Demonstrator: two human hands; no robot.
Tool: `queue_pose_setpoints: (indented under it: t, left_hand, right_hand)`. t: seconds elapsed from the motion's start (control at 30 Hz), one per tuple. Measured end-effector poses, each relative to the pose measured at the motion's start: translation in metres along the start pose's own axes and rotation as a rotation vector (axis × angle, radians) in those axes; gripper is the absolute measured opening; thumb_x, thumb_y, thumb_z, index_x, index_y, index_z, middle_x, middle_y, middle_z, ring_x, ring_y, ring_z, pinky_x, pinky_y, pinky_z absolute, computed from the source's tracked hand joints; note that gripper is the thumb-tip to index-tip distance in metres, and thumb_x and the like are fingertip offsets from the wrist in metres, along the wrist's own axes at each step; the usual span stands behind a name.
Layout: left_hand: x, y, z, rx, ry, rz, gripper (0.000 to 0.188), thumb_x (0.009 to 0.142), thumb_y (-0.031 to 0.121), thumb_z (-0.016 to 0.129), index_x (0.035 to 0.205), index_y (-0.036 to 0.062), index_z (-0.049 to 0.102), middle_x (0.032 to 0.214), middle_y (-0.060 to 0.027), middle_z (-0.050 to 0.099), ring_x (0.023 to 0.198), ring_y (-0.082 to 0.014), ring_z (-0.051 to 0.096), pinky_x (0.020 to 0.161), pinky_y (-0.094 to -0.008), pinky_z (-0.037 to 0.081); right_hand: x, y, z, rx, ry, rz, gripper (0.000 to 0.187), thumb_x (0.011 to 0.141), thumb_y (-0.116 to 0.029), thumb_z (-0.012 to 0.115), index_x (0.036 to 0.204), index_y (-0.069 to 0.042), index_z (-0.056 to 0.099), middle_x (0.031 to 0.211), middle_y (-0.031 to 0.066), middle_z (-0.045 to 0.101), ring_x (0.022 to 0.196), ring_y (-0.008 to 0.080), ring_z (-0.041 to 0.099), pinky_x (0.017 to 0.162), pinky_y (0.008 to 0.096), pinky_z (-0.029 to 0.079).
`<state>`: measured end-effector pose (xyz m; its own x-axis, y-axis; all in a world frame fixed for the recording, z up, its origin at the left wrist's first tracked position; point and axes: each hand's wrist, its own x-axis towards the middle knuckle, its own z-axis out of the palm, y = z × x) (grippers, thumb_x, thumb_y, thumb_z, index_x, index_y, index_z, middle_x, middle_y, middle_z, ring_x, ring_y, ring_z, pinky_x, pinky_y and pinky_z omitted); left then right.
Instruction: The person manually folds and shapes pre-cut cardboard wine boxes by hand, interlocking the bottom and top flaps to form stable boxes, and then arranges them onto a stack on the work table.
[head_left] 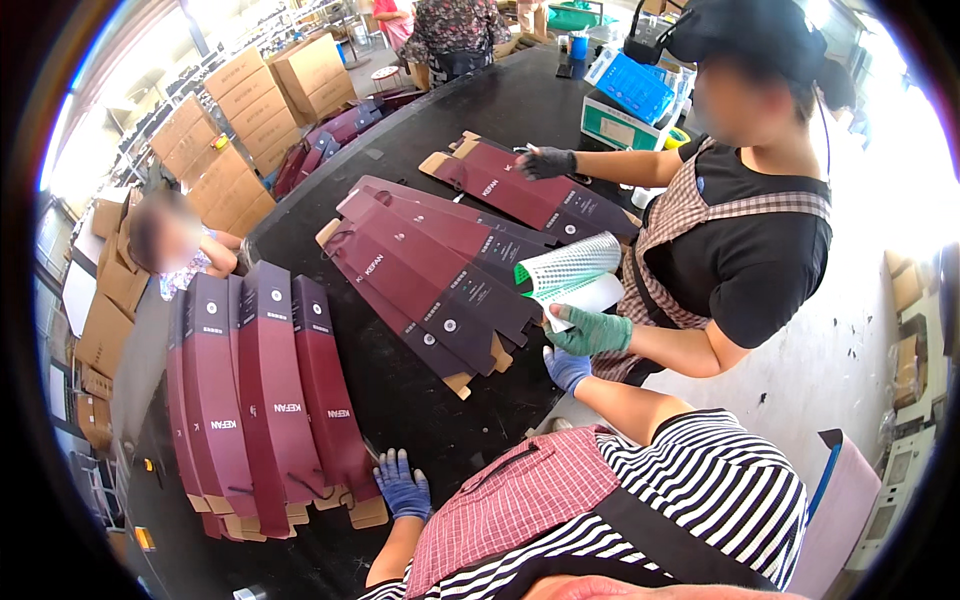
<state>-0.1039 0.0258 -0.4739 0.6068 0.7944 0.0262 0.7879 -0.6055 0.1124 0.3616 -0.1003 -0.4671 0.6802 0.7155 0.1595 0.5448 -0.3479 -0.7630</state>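
My left hand, in a blue glove, lies with its fingers spread on the black table, beside the maroon carton at the right end of the near-left row. These long flattened cartons have dark ends, brown inner flaps and dark cords. In another blue glove, my right hand is at the table edge, its visible fingers stretched out and nothing seen in them. A co-worker's green-gloved hand partly covers it; that hand holds a green and white patterned sheet, curled over.
More maroon cartons fan across the middle of the table. The co-worker's grey-gloved hand is over another group. Boxes stand at the far right. A child leans at the left edge, near stacked brown cartons.
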Motion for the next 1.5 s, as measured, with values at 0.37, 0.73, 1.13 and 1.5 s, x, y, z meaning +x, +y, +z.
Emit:
queue_pose_setpoints:
  t: [0.37,0.73,1.13,1.5]
  left_hand:
    - [0.004,0.006,-0.002,-0.062,0.053,0.026,0.064,0.092,0.037,0.058,0.15,0.0121,0.049,0.16,-0.0128,0.043,0.154,-0.0342,0.03,0.127,-0.0576,0.016]
    - [0.004,-0.006,0.01,-0.036,0.091,0.063,0.064,0.093,0.038,0.058,0.152,0.0143,0.048,0.162,-0.0126,0.041,0.154,-0.0342,0.03,0.126,-0.0587,0.017]
    - [0.003,-0.007,0.01,-0.024,0.037,0.05,0.067,0.092,0.036,0.059,0.153,0.0126,0.045,0.162,-0.0137,0.039,0.154,-0.0355,0.029,0.126,-0.0587,0.016]
    - [0.002,-0.002,-0.002,-0.022,0.026,0.043,0.066,0.093,0.034,0.059,0.154,0.0135,0.045,0.162,-0.0128,0.04,0.154,-0.0344,0.031,0.126,-0.0566,0.019]
  right_hand:
    - [-0.006,0.005,0.002,-0.705,0.124,-0.036,0.055,0.093,-0.037,0.061,0.138,-0.006,0.059,0.146,0.0156,0.056,0.137,0.0343,0.049,0.118,0.05,0.033]
    - [-0.006,-0.003,0.003,-0.714,0.07,0.041,0.059,0.096,-0.041,0.058,0.143,-0.006,0.055,0.149,0.0152,0.052,0.141,0.0334,0.044,0.121,0.0499,0.029]
    - [-0.006,-0.008,0.0,-0.685,0.053,0.047,0.058,0.098,-0.042,0.055,0.145,-0.007,0.054,0.148,0.0147,0.052,0.141,0.0345,0.043,0.121,0.0509,0.029]
    - [-0.005,-0.007,0.004,-0.721,0.046,0.051,0.059,0.098,-0.043,0.055,0.145,-0.008,0.053,0.147,0.0147,0.053,0.14,0.0335,0.044,0.12,0.0516,0.029]
